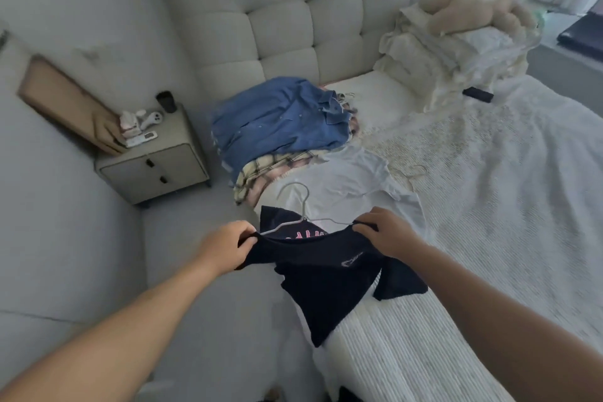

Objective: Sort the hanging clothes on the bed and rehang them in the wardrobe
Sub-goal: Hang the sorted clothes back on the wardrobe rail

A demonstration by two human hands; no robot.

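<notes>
Nightstand at far left against the wall, crowded on top with a dark cup, a white controller and a few small pale items too blurred to name; brown board leaning beside it. Left hand low and left of centre, fingers curled and pinching one shoulder of a dark T-shirt, thumb on top of the cloth. Dark T-shirt stretched between both hands at the near edge of the bed, body hanging down over the side of the mattress, pink lettering just visible inside the neck opening. Wire hanger rising from the neck of that shirt, hook curving up and to the left, one arm tucked under the fabric near the left hand. Behind it, white T-shirt spread flat on the bed, touching the dark one. Farther back, blue shirt on top of a pile, with a plaid shirt poking out beneath, close to the padded headboard. Right hand right of centre, fingers bent and clamped on the other shoulder of the dark shirt. Second hanger lying bare on the bedspread just right of the white T-shirt. At far right, stack of pale pillows topped by a stuffed toy, and a small dark flat object at the foot of the stack.
</notes>
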